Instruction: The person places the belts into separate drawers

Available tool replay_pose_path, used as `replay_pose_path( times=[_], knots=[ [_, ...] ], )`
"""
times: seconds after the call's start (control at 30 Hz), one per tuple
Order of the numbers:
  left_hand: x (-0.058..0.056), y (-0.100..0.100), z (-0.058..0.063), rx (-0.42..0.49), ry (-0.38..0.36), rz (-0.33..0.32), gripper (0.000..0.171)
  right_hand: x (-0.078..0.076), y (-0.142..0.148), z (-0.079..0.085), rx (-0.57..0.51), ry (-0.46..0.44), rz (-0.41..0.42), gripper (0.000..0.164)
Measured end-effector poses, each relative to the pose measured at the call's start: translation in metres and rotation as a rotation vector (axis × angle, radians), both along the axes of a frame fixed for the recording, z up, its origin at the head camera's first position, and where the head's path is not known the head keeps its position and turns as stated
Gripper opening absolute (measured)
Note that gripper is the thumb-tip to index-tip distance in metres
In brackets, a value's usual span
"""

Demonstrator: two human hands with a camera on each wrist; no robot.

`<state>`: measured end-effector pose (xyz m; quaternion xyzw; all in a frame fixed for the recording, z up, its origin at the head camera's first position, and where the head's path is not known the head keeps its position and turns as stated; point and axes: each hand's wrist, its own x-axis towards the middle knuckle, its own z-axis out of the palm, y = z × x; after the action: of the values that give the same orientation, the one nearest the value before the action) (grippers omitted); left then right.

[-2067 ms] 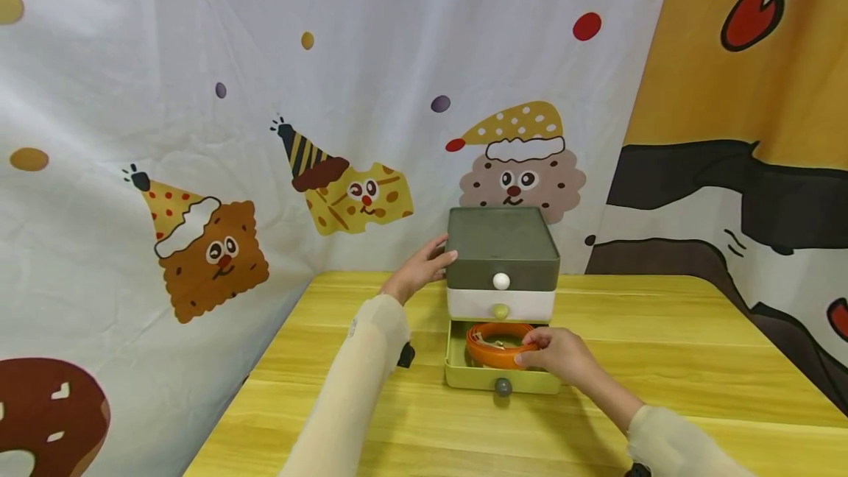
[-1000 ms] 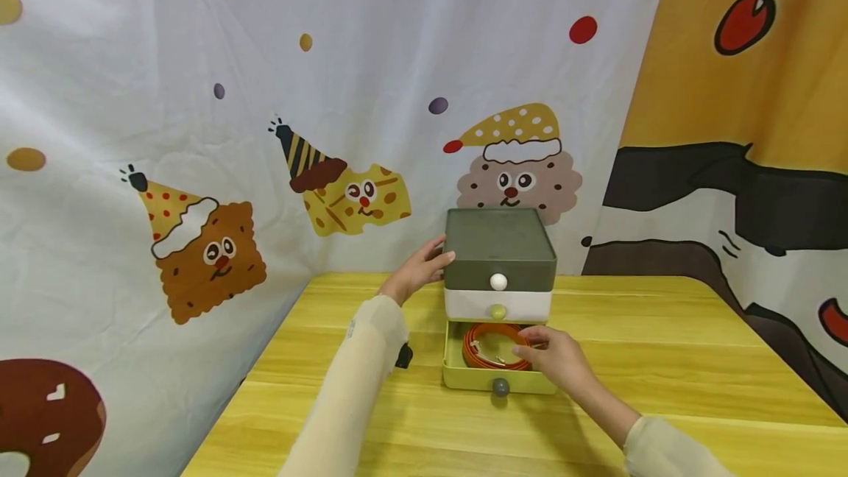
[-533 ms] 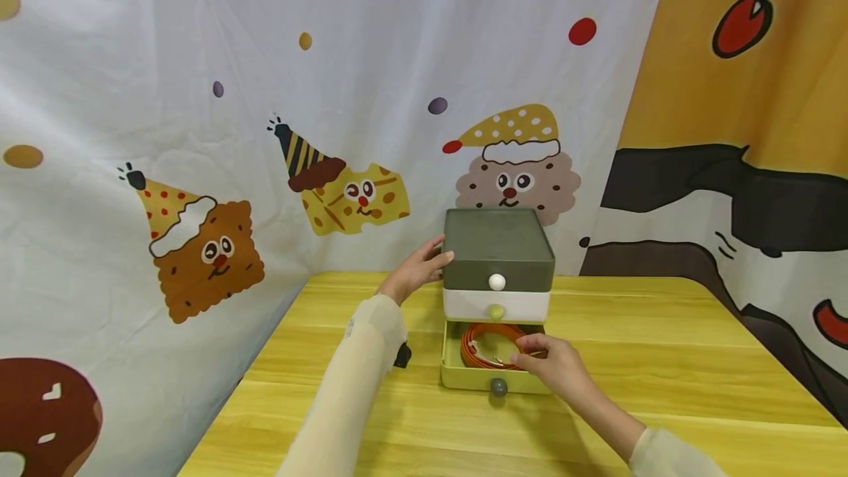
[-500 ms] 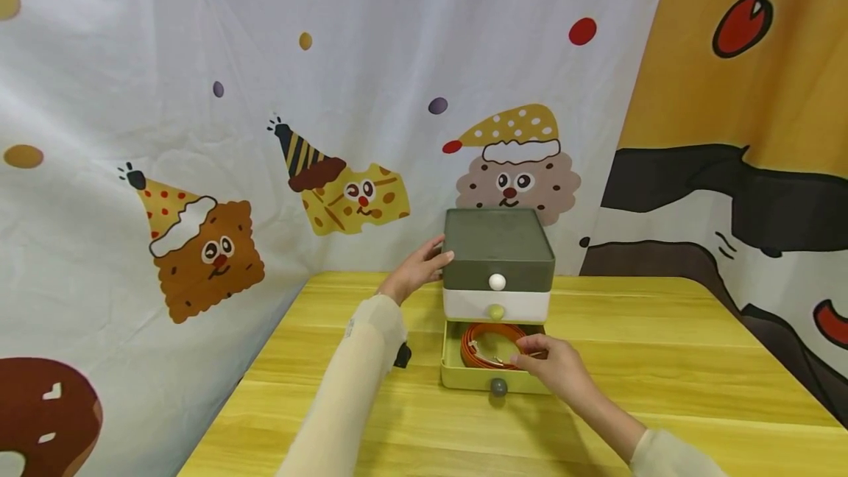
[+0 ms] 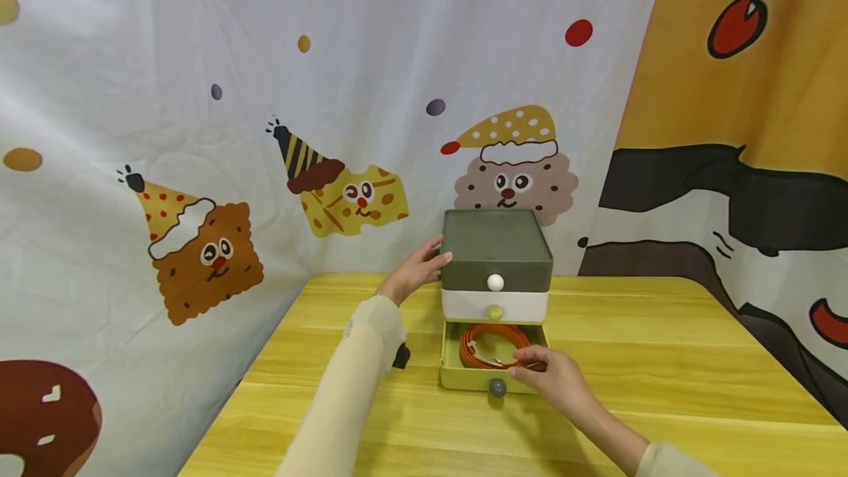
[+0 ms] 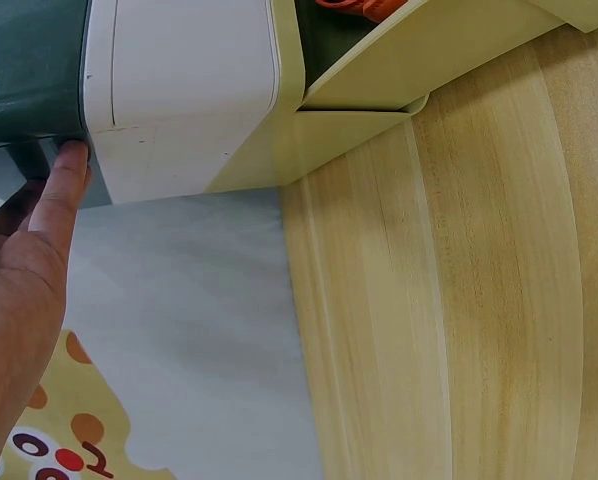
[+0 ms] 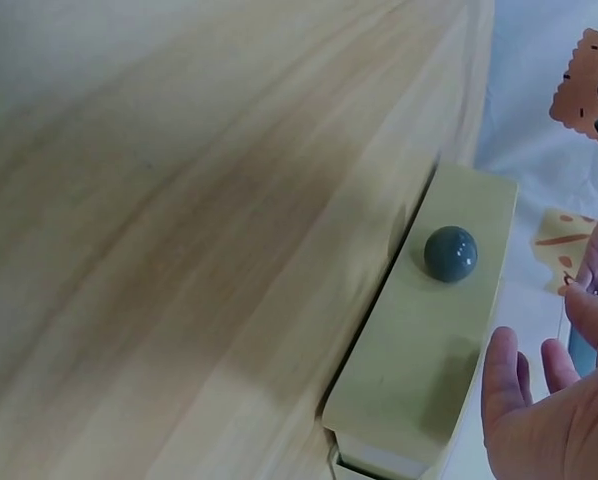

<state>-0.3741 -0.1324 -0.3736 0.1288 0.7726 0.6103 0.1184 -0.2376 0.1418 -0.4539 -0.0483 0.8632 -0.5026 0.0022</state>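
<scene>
A small desktop drawer unit (image 5: 495,235), dark green on top and white in the middle, stands on the table. Its bottom drawer (image 5: 464,379) is yellow-green with a grey knob (image 5: 497,387) and is pulled out. Inside lies a coiled orange belt (image 5: 469,350) with metal fittings. My left hand (image 5: 414,271) rests its extended fingers against the unit's left side; in the left wrist view a fingertip touches the green part. My right hand (image 5: 556,381) hovers at the drawer's front right corner, beside the belt. Its fingers are relaxed and the thumb stands apart, with nothing between them.
The wooden table (image 5: 662,359) extends to both sides and in front of the unit. Behind it hangs a white cloth (image 5: 371,94) printed with cartoon snacks. An orange and black printed cloth (image 5: 748,109) covers the right side.
The right hand has let go of the orange belt, which has settled down flatter in the drawer. It has then shifted slightly down toward the drawer's front. The left hand stays in place.
</scene>
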Motion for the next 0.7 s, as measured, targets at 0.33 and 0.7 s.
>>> replay_pose_path(
  times=[0.33,0.7],
  knots=[
    [0.000,0.000,0.000,-0.003,0.002,0.003,0.073,0.007,-0.003,-0.007,0.000,0.019,0.005,0.024],
    [0.001,0.001,0.001,0.007,0.004,0.004,0.073,0.012,-0.008,-0.021,0.019,0.046,0.024,0.021]
  ],
)
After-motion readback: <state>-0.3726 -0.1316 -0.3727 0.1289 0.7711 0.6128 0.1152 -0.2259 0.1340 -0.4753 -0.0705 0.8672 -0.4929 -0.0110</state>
